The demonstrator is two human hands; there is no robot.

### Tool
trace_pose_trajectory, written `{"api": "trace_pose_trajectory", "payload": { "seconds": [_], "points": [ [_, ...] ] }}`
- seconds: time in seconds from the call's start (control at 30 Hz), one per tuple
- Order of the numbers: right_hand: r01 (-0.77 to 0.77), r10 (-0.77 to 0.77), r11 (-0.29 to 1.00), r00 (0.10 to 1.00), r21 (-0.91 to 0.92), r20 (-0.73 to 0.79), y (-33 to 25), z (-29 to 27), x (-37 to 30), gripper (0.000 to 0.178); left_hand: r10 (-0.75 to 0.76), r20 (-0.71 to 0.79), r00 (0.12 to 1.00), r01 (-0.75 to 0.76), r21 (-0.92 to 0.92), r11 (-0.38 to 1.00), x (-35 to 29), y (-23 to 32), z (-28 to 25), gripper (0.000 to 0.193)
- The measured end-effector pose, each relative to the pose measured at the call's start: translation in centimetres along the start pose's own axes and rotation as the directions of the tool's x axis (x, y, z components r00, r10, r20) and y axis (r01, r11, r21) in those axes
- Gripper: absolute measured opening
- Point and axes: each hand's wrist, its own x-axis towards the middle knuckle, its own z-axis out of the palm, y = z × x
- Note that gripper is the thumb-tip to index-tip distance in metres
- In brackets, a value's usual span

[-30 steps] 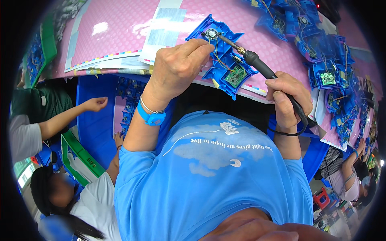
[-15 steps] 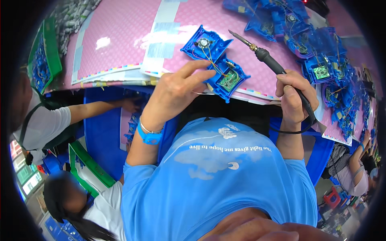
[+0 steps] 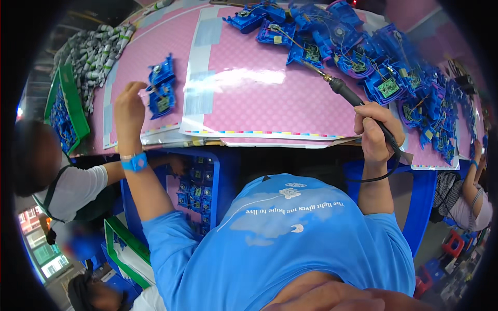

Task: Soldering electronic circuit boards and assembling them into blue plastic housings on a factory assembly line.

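My right hand (image 3: 377,132) grips a soldering iron (image 3: 346,92) with a dark handle, its cord looping back past my wrist. The iron's metal tip points up and left, in line with the near edge of a pile of blue plastic housings (image 3: 358,65). On the left of the table lies an opened two-part blue housing (image 3: 161,98) with a green circuit board in its nearer half. Right beside it is my left hand (image 3: 129,109), fingers loosely apart and nothing visible in them; whether a fingertip touches the housing is hard to make out.
Pink patterned sheets (image 3: 249,106) with pale tape cover the table. Grey-white bundled parts (image 3: 98,52) are heaped at the far left beside a green-rimmed bin (image 3: 75,106). Below the table edge, a blue tub (image 3: 220,179) holds rows of housings, and a co-worker's arm (image 3: 140,168) reaches into it.
My left hand has moved left, and the opened housing has gone from the middle to the table's left side. My right hand still holds the soldering iron. The view has shifted somewhat.
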Motion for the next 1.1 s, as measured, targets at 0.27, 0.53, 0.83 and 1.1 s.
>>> {"api": "trace_pose_trajectory", "payload": {
  "seconds": [0.27, 0.53, 0.83, 1.1],
  "points": [
    [0.013, -0.003, 0.998, 0.988, 0.069, -0.153, 0.9, 0.4, 1.2, 0.027, 0.348, -0.214, 0.913, -0.403, -0.329, 0.854, 1.9, 18.1, 5.2, 0.047],
    [0.019, -0.012, 0.999, 0.983, 0.038, -0.182, 0.8, -1.5, 0.5, 0.027, 0.362, 0.049, 0.931, -0.304, -0.447, 0.841, 10.7, 17.1, 12.1, 0.042],
    [0.06, -0.061, 0.998, 0.996, -0.025, -0.062, 1.5, -1.5, 0.2, 0.026, 0.262, 0.188, 0.947, -0.129, -0.525, 0.841, -0.3, 17.6, 5.5, 0.014],
    [0.266, -0.21, 0.953, 0.923, -0.141, 0.324, 2.7, 3.2, 1.0, 0.039, 0.013, 0.12, 0.993, 0.04, -0.428, 0.903, -6.5, 16.9, 1.1, 0.031]
  ]
}}
